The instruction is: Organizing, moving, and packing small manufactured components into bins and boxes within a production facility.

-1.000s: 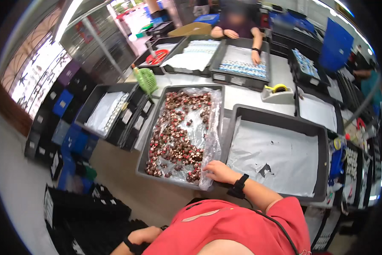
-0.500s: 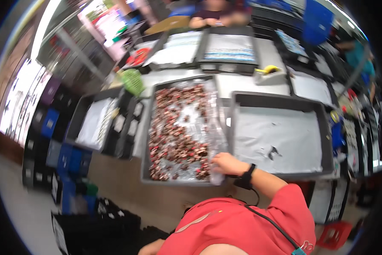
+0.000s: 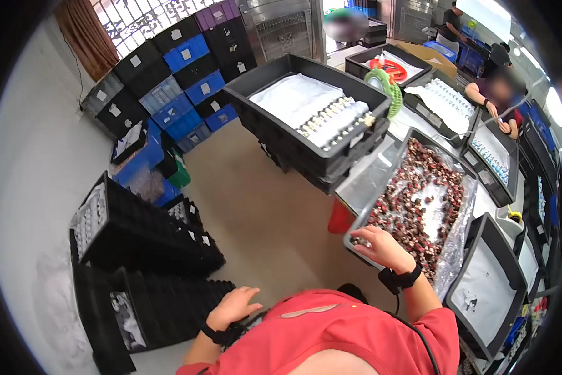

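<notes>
My right hand (image 3: 384,249) is over the near left corner of a dark tray (image 3: 354,230). Its fingers are spread and slightly bent; no held thing shows, and I cannot tell whether the fingertips touch the pieces. Many small brown and red pieces (image 3: 396,194) lie in the tray, on clear plastic film (image 3: 454,256) that bunches along the right side. My left hand (image 3: 234,307) is held low in front of me, fingers apart and holding nothing. It is nearest to the stacked black trays (image 3: 174,294) on the floor.
A tray stack (image 3: 281,106) with white sheets and rows of small parts stands ahead. A paper-lined tray (image 3: 484,287) lies at right. Black and blue crates (image 3: 181,87) line the wall. A green fan (image 3: 381,84) and another person (image 3: 496,103) are across the table.
My view has swung left toward the crates and stacked trays. My right hand has gone from the plastic film to the tray's near left corner. My left hand is now fully in sight.
</notes>
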The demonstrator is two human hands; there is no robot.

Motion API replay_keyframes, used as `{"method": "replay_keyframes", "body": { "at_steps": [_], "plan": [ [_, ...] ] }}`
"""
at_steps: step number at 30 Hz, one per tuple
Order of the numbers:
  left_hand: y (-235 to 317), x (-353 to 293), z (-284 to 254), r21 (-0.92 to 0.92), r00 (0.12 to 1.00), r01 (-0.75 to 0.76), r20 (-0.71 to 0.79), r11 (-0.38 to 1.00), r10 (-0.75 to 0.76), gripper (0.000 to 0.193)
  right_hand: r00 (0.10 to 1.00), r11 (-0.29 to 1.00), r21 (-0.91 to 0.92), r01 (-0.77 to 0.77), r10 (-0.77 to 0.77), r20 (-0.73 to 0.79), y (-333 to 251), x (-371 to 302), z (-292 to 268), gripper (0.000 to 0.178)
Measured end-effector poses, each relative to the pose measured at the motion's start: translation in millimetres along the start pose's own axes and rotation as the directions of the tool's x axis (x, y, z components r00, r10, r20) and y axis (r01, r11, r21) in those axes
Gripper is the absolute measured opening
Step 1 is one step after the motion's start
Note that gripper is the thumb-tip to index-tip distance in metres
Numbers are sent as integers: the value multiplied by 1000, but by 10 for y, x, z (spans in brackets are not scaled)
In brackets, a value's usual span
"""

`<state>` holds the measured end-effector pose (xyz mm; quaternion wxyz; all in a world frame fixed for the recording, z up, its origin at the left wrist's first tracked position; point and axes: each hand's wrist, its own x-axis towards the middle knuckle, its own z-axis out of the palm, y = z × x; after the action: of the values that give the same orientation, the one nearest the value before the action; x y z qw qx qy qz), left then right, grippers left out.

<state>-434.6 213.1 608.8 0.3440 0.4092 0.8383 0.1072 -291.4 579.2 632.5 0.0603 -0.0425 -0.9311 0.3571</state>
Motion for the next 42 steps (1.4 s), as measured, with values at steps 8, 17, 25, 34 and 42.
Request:
{"method": "replay_keyframes", "body": {
  "at_steps": [8, 17, 25, 34, 42],
  "plan": [
    [-588, 364, -559, -121, 989, -16, -148, 992, -2, 50, 946, 976, -43, 215, -197, 256, -511, 1595, -121, 36],
    [-1887, 1177, -1674, -121, 958, 75, -268, 990, -105, 52, 807, 888, -35, 459, -400, 434, -914, 3575, -423, 40],
    [-2890, 1601, -2466, -367, 850, 211, -388, 906, -356, 53, 525, 697, 127, 705, -635, 567, -1370, 5842, 163, 34],
    [-4349, 2245, -3697, -401, 883, 130, -369, 907, -290, 51, 278, 206, 978, -18, -939, 203, -2414, 7510, 951, 22],
    [-5216, 3503, -5452, -145, 958, 25, -281, 989, -65, 50, 364, 50, 983, 175, -931, -17, -2375, 8905, 1014, 35]
  ]
}}
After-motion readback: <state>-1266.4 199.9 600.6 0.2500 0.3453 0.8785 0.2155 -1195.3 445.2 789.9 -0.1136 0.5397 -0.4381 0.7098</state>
